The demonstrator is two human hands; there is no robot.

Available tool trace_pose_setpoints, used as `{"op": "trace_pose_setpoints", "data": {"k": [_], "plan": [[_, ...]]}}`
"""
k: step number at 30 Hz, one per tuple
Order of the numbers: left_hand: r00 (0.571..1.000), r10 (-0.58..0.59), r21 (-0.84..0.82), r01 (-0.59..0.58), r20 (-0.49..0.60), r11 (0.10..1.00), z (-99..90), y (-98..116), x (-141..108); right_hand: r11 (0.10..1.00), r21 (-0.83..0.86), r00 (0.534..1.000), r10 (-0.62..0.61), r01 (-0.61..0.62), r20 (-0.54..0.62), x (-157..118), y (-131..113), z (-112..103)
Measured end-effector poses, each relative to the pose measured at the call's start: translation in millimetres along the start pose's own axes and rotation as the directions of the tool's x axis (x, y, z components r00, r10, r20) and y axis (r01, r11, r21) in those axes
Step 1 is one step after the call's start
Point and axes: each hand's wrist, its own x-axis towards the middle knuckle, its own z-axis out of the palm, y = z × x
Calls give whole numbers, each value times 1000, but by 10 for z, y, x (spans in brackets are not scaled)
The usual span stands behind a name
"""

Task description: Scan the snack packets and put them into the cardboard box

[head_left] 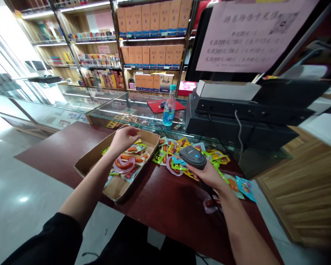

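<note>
My left hand [126, 137] hovers over the far side of a shallow cardboard box [117, 186]. Its fingers are curled and a little apart, with nothing visible in them. Inside the box lie packaged sausages [124, 164] and small snack packets. My right hand [206, 173] is wrapped round a black barcode scanner [193, 157], which shows a small blue light. Under and around the scanner, colourful snack packets [179, 146] are heaped on the dark red table [160, 206]. One sausage pack [210, 204] lies nearer me, partly behind my right forearm and the scanner's cable.
A glass display counter [107, 110] stands behind the table, with a bottle of blue liquid [169, 108] and a red envelope [153, 106] on it. At the right are a black monitor [194, 55] and dark till equipment [209, 123]. Stocked shelves [154, 38] line the back.
</note>
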Motion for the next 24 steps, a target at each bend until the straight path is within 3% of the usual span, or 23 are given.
{"op": "trace_pose_setpoints", "data": {"k": [4, 8, 11, 14, 17, 20, 24], "plan": [[970, 114, 26, -122, 216, 992, 457, 324, -75, 999, 34, 999, 11, -9, -47, 1, -35, -56], [844, 186, 101, -271, 502, 957, 1019, 647, -87, 997, 71, 998, 32, -28, -51, -21, -75, -146], [771, 179, 136, -325, 612, 936, 1404, 776, -47, 996, 91, 999, 5, -1, -42, -39, -66, -213], [759, 142, 202, -341, 636, 918, 1726, 799, -5, 995, 98, 999, 12, -7, -47, -43, -21, -264], [747, 92, 237, -322, 658, 917, 1935, 751, 13, 995, 94, 997, 42, -36, -66, -37, 21, -301], [755, 98, 211, -301, 648, 930, 2001, 673, 27, 993, 102, 993, 62, -52, -96, -30, 38, -321], [800, 163, 167, -311, 577, 935, 1944, 581, 35, 992, 124, 991, 55, -40, -121, -26, 39, -318]]}}
